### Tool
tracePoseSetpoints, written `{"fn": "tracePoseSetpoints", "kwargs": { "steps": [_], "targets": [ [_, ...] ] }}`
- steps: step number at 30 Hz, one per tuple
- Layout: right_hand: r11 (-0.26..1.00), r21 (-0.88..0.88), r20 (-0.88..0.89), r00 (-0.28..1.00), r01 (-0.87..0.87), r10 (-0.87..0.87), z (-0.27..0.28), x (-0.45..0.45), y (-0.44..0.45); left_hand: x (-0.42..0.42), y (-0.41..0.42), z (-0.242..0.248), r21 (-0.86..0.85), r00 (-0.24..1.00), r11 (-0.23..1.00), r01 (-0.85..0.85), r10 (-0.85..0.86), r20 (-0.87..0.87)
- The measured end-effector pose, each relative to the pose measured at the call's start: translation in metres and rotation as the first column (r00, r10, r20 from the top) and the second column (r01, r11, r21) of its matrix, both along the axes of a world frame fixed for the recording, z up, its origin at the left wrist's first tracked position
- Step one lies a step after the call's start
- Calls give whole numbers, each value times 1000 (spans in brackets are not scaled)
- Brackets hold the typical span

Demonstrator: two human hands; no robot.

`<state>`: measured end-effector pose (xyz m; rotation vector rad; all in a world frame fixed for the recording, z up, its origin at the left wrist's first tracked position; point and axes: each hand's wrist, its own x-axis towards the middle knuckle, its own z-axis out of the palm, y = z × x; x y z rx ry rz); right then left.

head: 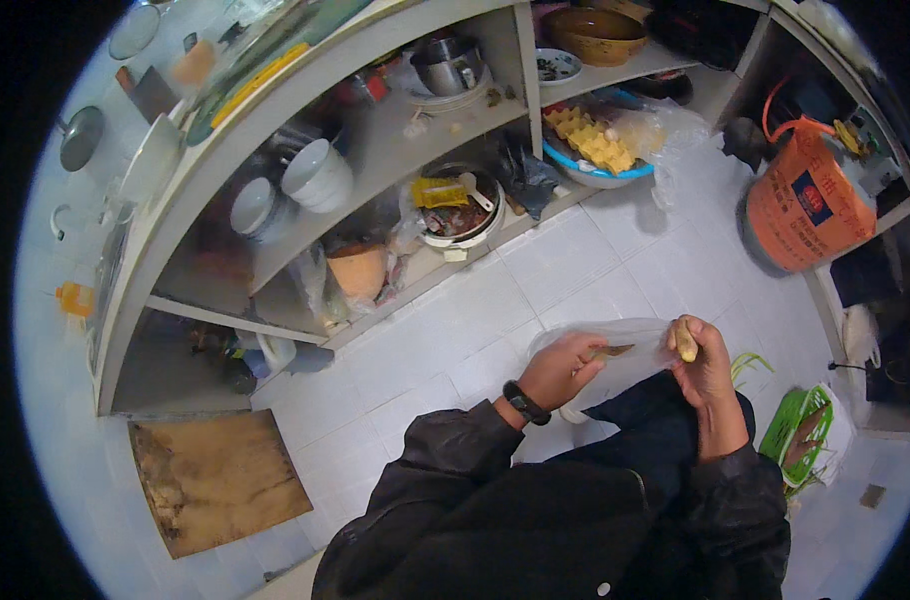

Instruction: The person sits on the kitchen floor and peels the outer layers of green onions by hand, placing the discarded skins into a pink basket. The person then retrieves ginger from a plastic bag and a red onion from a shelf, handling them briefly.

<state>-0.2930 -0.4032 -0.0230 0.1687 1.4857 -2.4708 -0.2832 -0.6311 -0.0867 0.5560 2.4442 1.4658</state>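
My left hand [562, 367], with a dark band on its wrist, has its fingers closed on a small brown-bladed thing [614, 350], perhaps a knife or a peel; which it is I cannot tell. On the right, my right hand [701, 360] grips a yellowish-brown, root-like piece [684, 341] against its fingers. A clear plastic bag [635, 373] stretches between both hands, above the white tiled floor and beside my dark trousers. The right hand also touches the bag's edge. What lies inside the bag is unclear.
Open shelves hold white bowls [316, 176], a pot [492, 219] and a blue-rimmed basin [601, 177]. An orange-covered bucket [807, 202] stands at the right, above a green plastic basket [826, 427]. A brown board [218, 480] lies on the floor at the lower left.
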Motion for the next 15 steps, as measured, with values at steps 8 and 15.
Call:
{"fn": "tracePoseSetpoints", "kwargs": {
  "steps": [8, 15],
  "targets": [
    [991, 50, -49, 991, -124, 127, 13, 2, -6, -2, 2, -27, -186, 999, 982, 43, -38, 32],
    [951, 135, 27, 961, -277, 276, 23, 8, -6, -12, 22, -36, -81, 975, 972, -221, 218, -48]
  ]
}}
